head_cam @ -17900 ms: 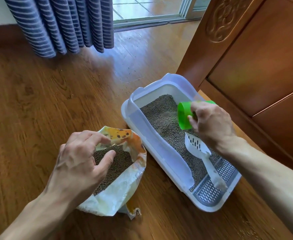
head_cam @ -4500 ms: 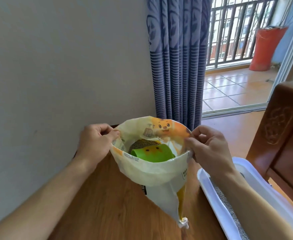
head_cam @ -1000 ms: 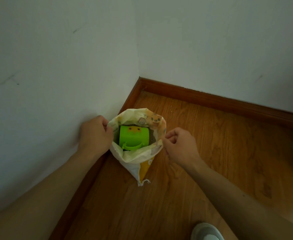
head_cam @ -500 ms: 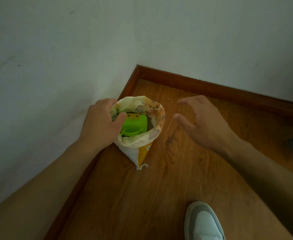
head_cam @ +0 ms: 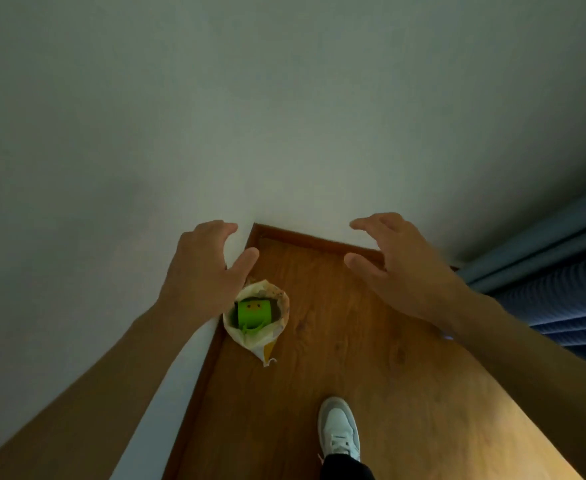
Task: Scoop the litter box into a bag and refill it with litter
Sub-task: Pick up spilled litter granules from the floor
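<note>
The cream and orange litter bag (head_cam: 267, 336) stands open on the wood floor, tucked against the wall near the room corner. A green scoop cup (head_cam: 253, 312) sits inside its mouth on the litter. My left hand (head_cam: 203, 275) hovers above and left of the bag with fingers relaxed and holds nothing. My right hand (head_cam: 399, 268) hovers to the right, fingers spread, also holding nothing. Neither hand touches the bag. The litter box is out of view.
White walls (head_cam: 215, 116) meet at a corner with a brown skirting board (head_cam: 319, 242). A blue striped curtain (head_cam: 558, 292) hangs at the right. My foot in a white shoe (head_cam: 339, 433) stands on the floor (head_cam: 371, 375) below the bag.
My left hand has let go of the bag's rim. Both hands have lifted up and away from the bag, which stays standing by the wall. The view has risen.
</note>
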